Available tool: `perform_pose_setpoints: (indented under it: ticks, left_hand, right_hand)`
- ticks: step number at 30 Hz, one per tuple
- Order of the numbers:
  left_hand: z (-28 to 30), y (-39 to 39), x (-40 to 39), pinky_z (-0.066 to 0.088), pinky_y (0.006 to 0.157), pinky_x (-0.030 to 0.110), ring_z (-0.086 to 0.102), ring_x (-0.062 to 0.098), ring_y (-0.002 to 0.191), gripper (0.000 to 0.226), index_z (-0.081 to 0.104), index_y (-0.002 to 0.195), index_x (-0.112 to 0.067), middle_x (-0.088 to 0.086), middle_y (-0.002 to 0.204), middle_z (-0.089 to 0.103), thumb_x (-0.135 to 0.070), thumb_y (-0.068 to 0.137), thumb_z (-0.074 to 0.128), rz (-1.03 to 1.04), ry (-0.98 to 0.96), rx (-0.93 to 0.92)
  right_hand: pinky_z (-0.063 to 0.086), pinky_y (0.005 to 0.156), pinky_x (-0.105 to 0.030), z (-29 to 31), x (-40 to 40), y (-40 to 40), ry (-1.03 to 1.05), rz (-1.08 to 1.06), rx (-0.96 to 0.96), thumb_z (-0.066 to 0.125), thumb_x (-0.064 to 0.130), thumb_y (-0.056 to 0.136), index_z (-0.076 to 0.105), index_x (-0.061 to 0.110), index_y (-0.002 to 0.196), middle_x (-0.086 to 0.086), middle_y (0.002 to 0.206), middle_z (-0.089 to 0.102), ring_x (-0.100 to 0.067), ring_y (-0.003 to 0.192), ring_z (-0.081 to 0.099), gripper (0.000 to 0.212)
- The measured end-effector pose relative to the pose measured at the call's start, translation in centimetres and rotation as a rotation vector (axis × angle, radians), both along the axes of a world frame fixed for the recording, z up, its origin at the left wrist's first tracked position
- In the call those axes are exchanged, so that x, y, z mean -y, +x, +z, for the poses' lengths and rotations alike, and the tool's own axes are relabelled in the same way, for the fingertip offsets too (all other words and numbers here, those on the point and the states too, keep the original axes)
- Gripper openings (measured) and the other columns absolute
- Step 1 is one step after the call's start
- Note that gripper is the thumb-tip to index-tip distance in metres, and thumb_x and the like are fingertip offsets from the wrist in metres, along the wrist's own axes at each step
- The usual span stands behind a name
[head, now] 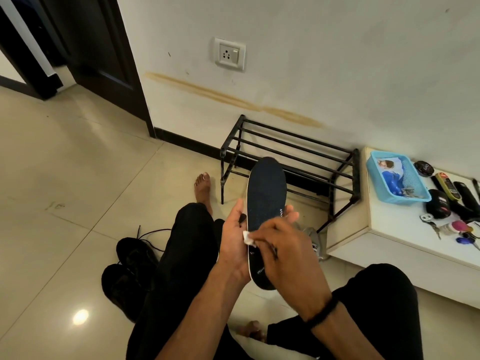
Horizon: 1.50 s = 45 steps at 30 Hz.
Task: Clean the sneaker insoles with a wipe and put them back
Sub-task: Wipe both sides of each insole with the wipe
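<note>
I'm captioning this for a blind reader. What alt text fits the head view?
A seated person's left hand holds a dark insole upright while the right hand rubs a white wipe on it. Black sneakers lie on the tiled floor at their left, a black shoe rack against the wall.

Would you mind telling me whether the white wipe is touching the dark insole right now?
Touching. The head view shows the right hand pressing the wipe against the insole, with no gap visible.
</note>
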<state>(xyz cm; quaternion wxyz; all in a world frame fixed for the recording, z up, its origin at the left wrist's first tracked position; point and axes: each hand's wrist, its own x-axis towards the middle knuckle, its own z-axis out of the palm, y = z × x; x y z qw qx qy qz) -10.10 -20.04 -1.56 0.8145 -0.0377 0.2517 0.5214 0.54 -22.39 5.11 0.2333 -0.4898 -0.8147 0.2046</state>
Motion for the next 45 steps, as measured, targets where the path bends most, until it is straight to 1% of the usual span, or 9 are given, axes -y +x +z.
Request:
perform_pose_setpoints:
  ticks: [7,13,17,25,28,33,40,43,45]
  left_hand:
    - [0.8,0.7,0.9,0.049,0.103,0.042,0.07,0.031,0.114,0.054,0.074,0.126,-0.015,0.015,0.125,0.071,-0.055,0.099,0.05,0.089,0.021,-0.055]
    - [0.2,-0.5,0.3,0.026,0.126,0.05,0.04,0.031,0.148,0.072,0.053,0.148,-0.005,0.017,0.16,0.041,-0.06,0.102,0.044,0.045,0.083,-0.09]
    - [-0.1,-0.5,0.0,0.023,0.125,0.058,0.042,0.037,0.146,0.071,0.051,0.15,-0.009,0.022,0.156,0.045,-0.061,0.105,0.037,0.07,0.089,-0.024]
    - [0.1,0.3,0.6,0.028,0.125,0.044,0.042,0.032,0.147,0.067,0.056,0.146,-0.007,0.016,0.153,0.05,-0.058,0.103,0.046,0.049,0.072,0.017]
    - [0.2,-0.4,0.5,0.025,0.126,0.045,0.042,0.032,0.147,0.072,0.053,0.149,-0.006,0.017,0.158,0.045,-0.061,0.102,0.045,0.048,0.111,0.001]
    - [0.2,-0.6,0.0,0.029,0.123,0.054,0.047,0.035,0.144,0.07,0.051,0.149,-0.007,0.021,0.155,0.048,-0.059,0.103,0.039,0.102,0.117,-0.014]
    - [0.8,0.3,0.0,0.025,0.125,0.052,0.044,0.033,0.146,0.072,0.046,0.153,-0.008,0.02,0.156,0.046,-0.058,0.102,0.039,0.066,0.127,-0.006]
    - [0.8,0.7,0.4,0.041,0.117,0.047,0.056,0.031,0.135,0.072,0.055,0.147,-0.007,0.019,0.146,0.057,-0.062,0.103,0.038,0.007,0.157,-0.027]
    - [0.9,0.8,0.6,0.053,0.104,0.045,0.066,0.03,0.12,0.067,0.066,0.137,-0.009,0.018,0.136,0.065,-0.061,0.104,0.039,0.02,0.146,-0.043]
  right_hand:
    - [0.053,0.086,-0.024,0.6,-5.4,-1.5,0.054,-0.092,0.076,0.063,0.013,0.097,0.077,0.02,0.104,0.005,0.103,0.065,-0.006,0.089,0.06,0.017]
    - [0.05,0.085,-0.019,0.1,0.3,-0.4,-0.008,0.022,0.029,0.071,0.007,0.09,0.078,0.023,0.099,0.008,0.098,0.065,-0.004,0.088,0.06,0.02]
    - [0.051,0.076,-0.021,-0.4,3.1,0.9,0.015,0.058,-0.052,0.074,0.003,0.087,0.08,0.019,0.096,0.009,0.093,0.065,-0.006,0.084,0.062,0.019]
    - [0.051,0.084,-0.023,0.0,-3.2,-1.1,0.056,-0.09,0.046,0.063,0.01,0.095,0.077,0.02,0.101,0.006,0.101,0.064,-0.009,0.09,0.057,0.019]
    - [0.046,0.084,-0.013,0.4,-2.7,-1.5,0.047,-0.054,0.038,0.065,0.009,0.094,0.078,0.019,0.101,0.005,0.101,0.065,-0.009,0.092,0.058,0.017]
    - [0.051,0.076,-0.021,-0.6,2.5,0.7,0.037,0.047,-0.031,0.072,0.002,0.089,0.079,0.017,0.097,0.006,0.096,0.064,-0.009,0.084,0.062,0.018]
    - [0.05,0.08,-0.014,-1.3,1.3,3.7,0.101,-0.074,-0.02,0.076,-0.001,0.083,0.079,0.015,0.097,0.006,0.097,0.066,-0.005,0.083,0.061,0.021]
    - [0.057,0.078,-0.031,-1.0,-2.1,3.4,0.105,-0.115,-0.003,0.072,0.005,0.089,0.079,0.015,0.099,0.002,0.097,0.068,-0.012,0.083,0.063,0.016]
    - [0.057,0.08,-0.029,-0.9,-3.7,2.8,0.105,-0.124,0.024,0.069,0.008,0.091,0.078,0.015,0.101,0.001,0.099,0.067,-0.01,0.085,0.062,0.015]
